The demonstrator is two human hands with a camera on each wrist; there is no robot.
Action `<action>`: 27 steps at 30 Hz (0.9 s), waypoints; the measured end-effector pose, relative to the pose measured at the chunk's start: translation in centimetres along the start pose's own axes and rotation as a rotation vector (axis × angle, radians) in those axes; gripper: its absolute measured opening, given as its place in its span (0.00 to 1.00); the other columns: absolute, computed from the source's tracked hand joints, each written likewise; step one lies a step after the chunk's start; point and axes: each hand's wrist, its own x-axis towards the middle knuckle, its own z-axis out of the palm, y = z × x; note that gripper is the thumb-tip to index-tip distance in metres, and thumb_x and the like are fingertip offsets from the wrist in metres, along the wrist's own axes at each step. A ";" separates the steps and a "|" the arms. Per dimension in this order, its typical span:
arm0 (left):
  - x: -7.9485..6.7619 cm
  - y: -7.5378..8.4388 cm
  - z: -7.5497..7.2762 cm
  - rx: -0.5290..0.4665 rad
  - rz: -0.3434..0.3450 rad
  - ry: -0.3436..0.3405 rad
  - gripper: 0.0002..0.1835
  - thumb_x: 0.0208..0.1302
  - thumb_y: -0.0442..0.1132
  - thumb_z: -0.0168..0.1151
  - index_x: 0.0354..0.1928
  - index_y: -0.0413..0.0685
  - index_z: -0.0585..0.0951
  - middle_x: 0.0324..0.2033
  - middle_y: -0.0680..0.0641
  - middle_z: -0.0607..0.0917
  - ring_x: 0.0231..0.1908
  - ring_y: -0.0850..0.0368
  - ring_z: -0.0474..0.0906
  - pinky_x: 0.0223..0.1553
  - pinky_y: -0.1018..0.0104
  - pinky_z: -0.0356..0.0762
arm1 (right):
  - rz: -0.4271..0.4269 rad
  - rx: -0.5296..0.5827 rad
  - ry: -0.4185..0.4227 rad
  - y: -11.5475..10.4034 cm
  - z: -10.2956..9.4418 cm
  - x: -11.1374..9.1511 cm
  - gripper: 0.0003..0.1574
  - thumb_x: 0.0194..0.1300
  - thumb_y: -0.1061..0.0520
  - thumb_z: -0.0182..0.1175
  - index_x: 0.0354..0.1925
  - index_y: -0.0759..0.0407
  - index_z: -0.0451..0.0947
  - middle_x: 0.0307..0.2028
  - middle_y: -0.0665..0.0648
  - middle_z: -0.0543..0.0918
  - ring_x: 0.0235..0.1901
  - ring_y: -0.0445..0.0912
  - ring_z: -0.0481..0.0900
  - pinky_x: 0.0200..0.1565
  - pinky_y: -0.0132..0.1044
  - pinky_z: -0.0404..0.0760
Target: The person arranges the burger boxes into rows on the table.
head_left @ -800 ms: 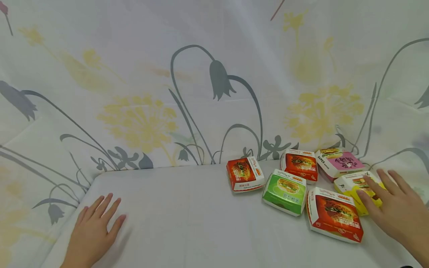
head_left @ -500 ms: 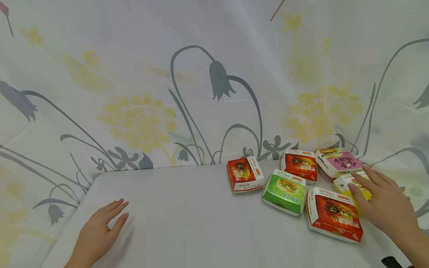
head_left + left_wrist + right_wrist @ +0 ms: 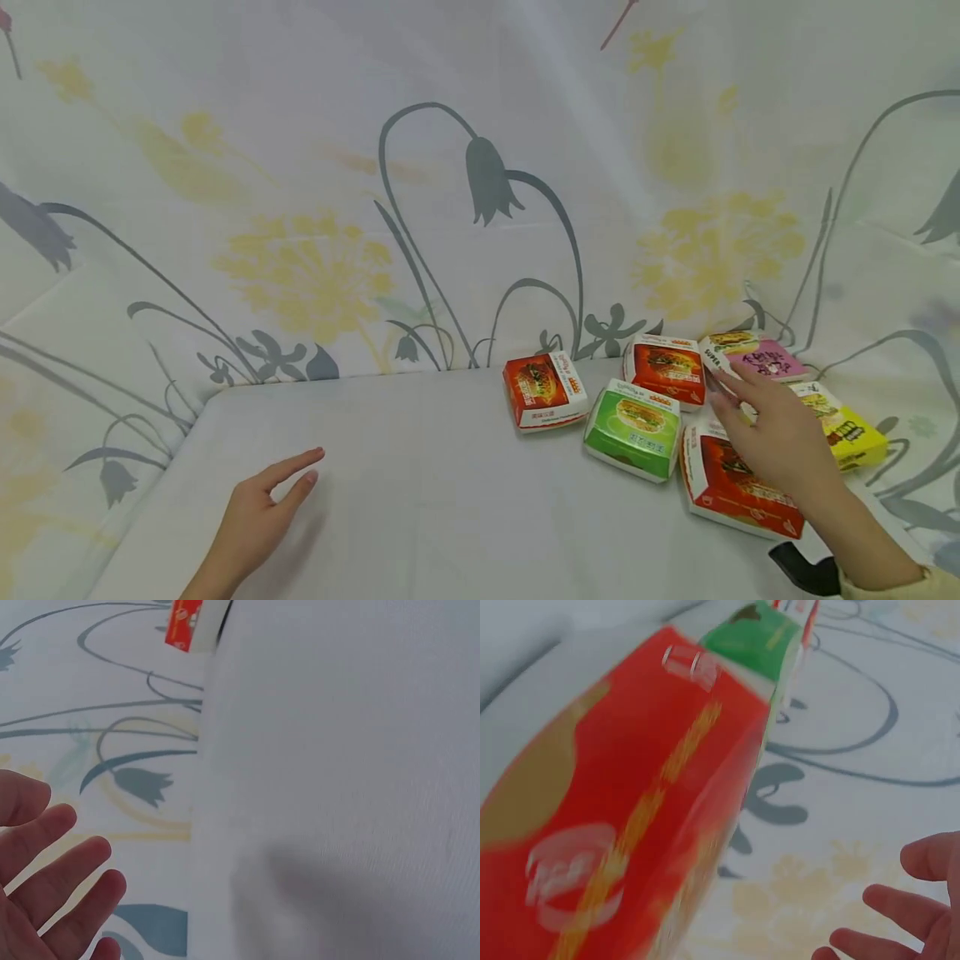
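My right hand (image 3: 780, 433) hovers over the group of burger boxes at the right, its fingers loosely extended toward the left. In the head view it overlaps the large red burger box (image 3: 727, 492) and part of the yellow burger box (image 3: 851, 433). Its fingertips reach near the back red burger box (image 3: 665, 371) and the pink burger box (image 3: 761, 357). The green burger box (image 3: 633, 429) lies just left of them. In the right wrist view the fingers (image 3: 889, 911) hold nothing, beside a big red box side (image 3: 630, 802). My left hand (image 3: 255, 517) is held above the white surface, holding nothing.
A further red burger box (image 3: 545, 390) lies left of the green one. The white table (image 3: 420, 500) ends at a flower-printed cloth backdrop (image 3: 330, 275) behind and at the left. A black strap (image 3: 806, 571) shows by the right wrist.
My right hand has moved left from over the yellow box toward the middle of the group. My left hand has shifted right and turned. The boxes have stayed where they were.
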 end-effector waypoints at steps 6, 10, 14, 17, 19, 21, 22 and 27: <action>0.2 0.6 1.7 -0.047 -0.068 -0.084 0.15 0.70 0.41 0.63 0.57 0.51 0.85 0.54 0.53 0.85 0.59 0.50 0.77 0.56 0.70 0.72 | -0.017 0.100 -0.037 -2.8 1.5 0.6 0.33 0.74 0.46 0.56 0.68 0.64 0.70 0.67 0.72 0.68 0.62 0.74 0.64 0.56 0.73 0.62; 0.4 1.1 2.7 -0.090 -0.075 -0.107 0.16 0.70 0.40 0.63 0.57 0.51 0.84 0.54 0.53 0.84 0.59 0.51 0.77 0.58 0.53 0.73 | -0.048 0.164 -0.055 -4.3 2.6 1.4 0.33 0.74 0.45 0.55 0.69 0.61 0.70 0.67 0.71 0.68 0.64 0.71 0.65 0.57 0.72 0.62; 0.7 1.5 3.6 -0.163 -0.072 -0.121 0.16 0.69 0.38 0.63 0.57 0.50 0.84 0.55 0.53 0.84 0.61 0.50 0.76 0.60 0.44 0.70 | -0.028 0.223 -0.099 -5.7 3.7 2.3 0.33 0.74 0.43 0.55 0.70 0.58 0.70 0.69 0.66 0.68 0.67 0.67 0.63 0.60 0.70 0.62; 1.1 1.9 4.2 -0.231 -0.068 -0.134 0.16 0.69 0.37 0.63 0.57 0.49 0.84 0.55 0.51 0.84 0.62 0.47 0.75 0.62 0.41 0.68 | 0.004 0.271 -0.152 -6.6 4.7 3.0 0.33 0.74 0.43 0.55 0.70 0.56 0.70 0.70 0.63 0.67 0.68 0.66 0.63 0.61 0.68 0.63; 1.2 2.2 4.5 -0.264 -0.060 -0.139 0.16 0.69 0.37 0.63 0.57 0.48 0.84 0.56 0.50 0.84 0.62 0.47 0.74 0.62 0.40 0.67 | 0.013 0.301 -0.181 -7.1 5.6 3.4 0.32 0.74 0.45 0.56 0.70 0.56 0.70 0.70 0.62 0.67 0.68 0.65 0.63 0.61 0.67 0.65; 1.4 2.4 4.8 -0.284 -0.055 -0.141 0.16 0.69 0.37 0.63 0.57 0.48 0.84 0.56 0.50 0.84 0.62 0.47 0.74 0.62 0.40 0.66 | 0.010 0.329 -0.197 -7.6 6.5 3.9 0.31 0.73 0.47 0.57 0.70 0.55 0.70 0.70 0.62 0.68 0.67 0.65 0.65 0.59 0.66 0.68; 1.4 2.4 4.9 -0.288 -0.055 -0.141 0.16 0.69 0.37 0.63 0.57 0.48 0.84 0.55 0.50 0.84 0.62 0.48 0.74 0.62 0.40 0.66 | 0.005 0.342 -0.198 -7.8 7.1 4.1 0.31 0.73 0.48 0.58 0.69 0.55 0.71 0.70 0.62 0.68 0.67 0.64 0.66 0.59 0.64 0.69; 1.9 2.6 5.7 -0.306 -0.068 -0.154 0.16 0.69 0.36 0.63 0.57 0.47 0.84 0.55 0.51 0.84 0.62 0.50 0.75 0.63 0.43 0.67 | -0.034 0.403 -0.191 -8.8 9.2 5.1 0.30 0.71 0.49 0.60 0.68 0.57 0.73 0.68 0.61 0.71 0.66 0.61 0.69 0.57 0.59 0.75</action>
